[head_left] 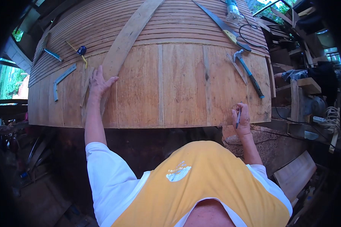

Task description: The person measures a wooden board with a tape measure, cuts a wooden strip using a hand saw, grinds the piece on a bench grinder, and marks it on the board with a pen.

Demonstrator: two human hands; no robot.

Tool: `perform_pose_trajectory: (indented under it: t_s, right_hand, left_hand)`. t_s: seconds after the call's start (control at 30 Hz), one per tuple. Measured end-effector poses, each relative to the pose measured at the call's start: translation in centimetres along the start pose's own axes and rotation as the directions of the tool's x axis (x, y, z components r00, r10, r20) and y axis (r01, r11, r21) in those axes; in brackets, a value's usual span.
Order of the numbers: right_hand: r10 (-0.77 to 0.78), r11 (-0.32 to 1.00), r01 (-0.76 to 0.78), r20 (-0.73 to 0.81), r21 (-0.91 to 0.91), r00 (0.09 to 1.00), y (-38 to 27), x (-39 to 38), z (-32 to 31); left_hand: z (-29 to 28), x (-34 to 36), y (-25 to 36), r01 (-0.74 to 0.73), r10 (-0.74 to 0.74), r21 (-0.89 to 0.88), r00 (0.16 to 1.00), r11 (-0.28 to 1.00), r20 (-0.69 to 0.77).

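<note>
My left hand (99, 81) lies with thumb and fingers spread on the near end of a long wooden plank (130, 32). This plank runs slantwise from the far edge across the wooden panel (182, 87). In my right hand (244, 118), near the panel's front right edge, a slim pen or pencil (238, 118) is pinched. Beyond that hand lies a claw hammer (249, 72) with a blue and black handle, beside a thin wood strip (236, 69). To the left of my left hand rests a metal square (62, 80).
A tape measure (82, 50), partly pulled out, and another hammer (53, 55) lie at the far left. A handsaw (225, 29) and a corded power tool (234, 11) sit at the far right. Stacked timber (301, 87) and cables stand beside the table's right side.
</note>
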State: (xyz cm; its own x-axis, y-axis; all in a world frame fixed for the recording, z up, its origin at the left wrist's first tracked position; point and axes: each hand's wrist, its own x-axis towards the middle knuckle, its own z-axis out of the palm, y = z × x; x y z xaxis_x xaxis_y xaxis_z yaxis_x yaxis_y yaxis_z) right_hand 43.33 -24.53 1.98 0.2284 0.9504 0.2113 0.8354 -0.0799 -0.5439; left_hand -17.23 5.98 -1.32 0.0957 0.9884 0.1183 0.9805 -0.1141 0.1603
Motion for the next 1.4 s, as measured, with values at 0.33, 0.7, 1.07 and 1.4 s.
perform_pose_trajectory:
  t_s: [0.33,0.7,1.07,1.4]
  right_hand:
    - [-0.132,0.981,0.112,-0.119,-0.16,0.984,3.7,10.5,-0.7]
    - [-0.254,0.883,0.274,0.104,-0.38,0.962,10.5,31.4,-1.5]
    - [-0.497,0.719,0.657,0.493,-0.227,0.714,14.3,37.8,-2.7]
    - [-0.391,0.825,0.24,0.21,0.512,0.896,3.4,32.7,-1.7]
  left_hand:
    - [-5.0,-3.0,13.3,0.09,-0.082,-0.074,0.992,0.993,0.097]
    - [-1.2,-9.5,32.4,0.285,-0.284,-0.044,0.959,0.958,0.017]
    - [2.6,-10.6,32.6,0.267,-0.272,-0.054,0.952,0.962,-0.141]
    - [2.5,-10.8,33.1,0.294,-0.294,-0.022,0.94,0.955,-0.173]
